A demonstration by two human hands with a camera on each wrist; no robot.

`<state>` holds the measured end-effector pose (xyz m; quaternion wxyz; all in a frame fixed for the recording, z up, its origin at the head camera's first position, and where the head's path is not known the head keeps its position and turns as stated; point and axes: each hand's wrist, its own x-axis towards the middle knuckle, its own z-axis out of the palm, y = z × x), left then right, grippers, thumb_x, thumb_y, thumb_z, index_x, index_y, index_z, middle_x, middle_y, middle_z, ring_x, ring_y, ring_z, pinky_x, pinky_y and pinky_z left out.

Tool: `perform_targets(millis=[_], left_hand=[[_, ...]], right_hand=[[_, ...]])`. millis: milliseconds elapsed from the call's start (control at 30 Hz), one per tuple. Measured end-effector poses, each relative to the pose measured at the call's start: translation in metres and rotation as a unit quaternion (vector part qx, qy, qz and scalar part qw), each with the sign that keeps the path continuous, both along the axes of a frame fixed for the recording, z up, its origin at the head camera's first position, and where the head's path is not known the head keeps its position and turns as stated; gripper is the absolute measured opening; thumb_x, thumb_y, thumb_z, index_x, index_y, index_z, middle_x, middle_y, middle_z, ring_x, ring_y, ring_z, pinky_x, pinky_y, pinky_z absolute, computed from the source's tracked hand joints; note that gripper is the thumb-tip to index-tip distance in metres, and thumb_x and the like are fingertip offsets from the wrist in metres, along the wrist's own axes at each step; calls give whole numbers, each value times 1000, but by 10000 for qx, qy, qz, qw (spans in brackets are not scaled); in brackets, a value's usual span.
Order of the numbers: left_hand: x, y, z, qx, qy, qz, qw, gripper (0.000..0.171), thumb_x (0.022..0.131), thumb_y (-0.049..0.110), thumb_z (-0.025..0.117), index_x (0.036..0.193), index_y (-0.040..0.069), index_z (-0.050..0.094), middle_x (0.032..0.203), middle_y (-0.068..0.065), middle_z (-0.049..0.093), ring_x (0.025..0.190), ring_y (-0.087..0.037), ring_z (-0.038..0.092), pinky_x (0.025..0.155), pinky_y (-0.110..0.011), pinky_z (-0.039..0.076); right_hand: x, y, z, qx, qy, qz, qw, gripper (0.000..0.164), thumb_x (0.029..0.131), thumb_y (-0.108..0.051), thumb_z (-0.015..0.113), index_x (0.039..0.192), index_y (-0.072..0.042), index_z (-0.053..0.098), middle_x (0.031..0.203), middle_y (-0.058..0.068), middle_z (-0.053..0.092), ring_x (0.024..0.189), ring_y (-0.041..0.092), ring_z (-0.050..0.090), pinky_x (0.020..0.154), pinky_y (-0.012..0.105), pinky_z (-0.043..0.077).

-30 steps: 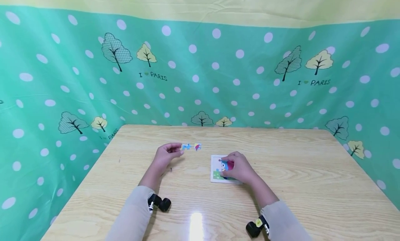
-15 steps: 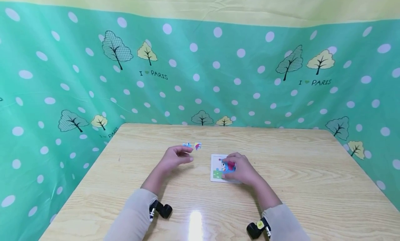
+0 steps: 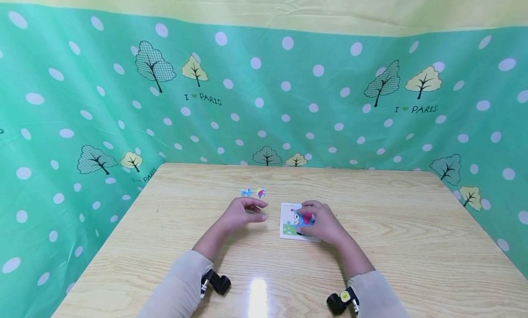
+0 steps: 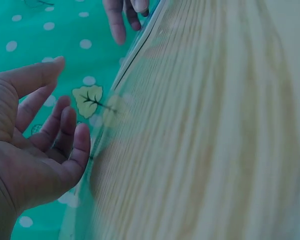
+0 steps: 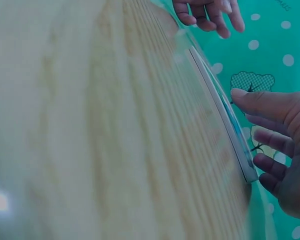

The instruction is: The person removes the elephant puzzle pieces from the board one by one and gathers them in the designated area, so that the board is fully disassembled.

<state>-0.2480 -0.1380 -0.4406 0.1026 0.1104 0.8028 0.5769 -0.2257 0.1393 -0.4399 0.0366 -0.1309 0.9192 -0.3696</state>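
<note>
A jigsaw puzzle board [image 3: 282, 220] with a pale frame lies on the table, showing a blue and red cartoon figure above green ground. Over its right side is my right hand [image 3: 323, 222], fingers spread and covering part of the picture. In the right wrist view the thumb [image 5: 255, 102] comes close to the board's edge, and no piece shows in the hand. My left hand [image 3: 240, 213] hovers left of the board, thumb and fingers apart, nothing between them. Just beyond it lie a blue puzzle piece [image 3: 245, 192] and a yellow and red puzzle piece [image 3: 261, 192].
The light wooden table [image 3: 185, 185] stretches to a green dotted curtain [image 3: 231, 139] at the back and sides. Near the front, a bright light reflection [image 3: 258, 297] shows on the tabletop. A black camera is strapped at each wrist.
My left hand has moved right and slightly nearer, away from the loose pieces toward the board. The right hand stays over the board, which has shifted slightly right.
</note>
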Motion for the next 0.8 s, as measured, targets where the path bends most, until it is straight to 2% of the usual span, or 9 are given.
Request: perform_targets(millis=[333,567,667,800], left_hand=[[6,10,5,121,-140,-122,9998,36,84,8,84,119,4,76,118,-14,71,103,-20,62,85,-30,52],[7,18,7,53,-32,-362,9993,36,84,7,84,119,2,75,120,-16,70,103,-20,61,85,-30,50],[7,23,9,25,-52,-441,9990,36,85,7,84,119,2,75,116,-15,70,100,-19,60,83,-30,50],[6,28,11,44,-155,-435,9989,32,86,8,84,116,2,77,101,-11,69,89,-18,60,74,-30,50]], right_hand=[[-1,8,-1,26,-203,224,9995,46,83,-12,89,126,-6,75,147,15,55,137,42,41,111,59,39],[-5,9,-3,86,-325,210,9992,49,82,-16,90,128,-9,74,146,14,55,136,41,41,111,58,40],[-6,10,-4,70,-342,200,9992,49,83,-16,89,129,-10,74,146,13,55,136,40,41,111,59,40],[-8,10,-5,29,-366,168,9992,49,83,-16,89,129,-10,74,146,12,54,137,40,40,112,59,38]])
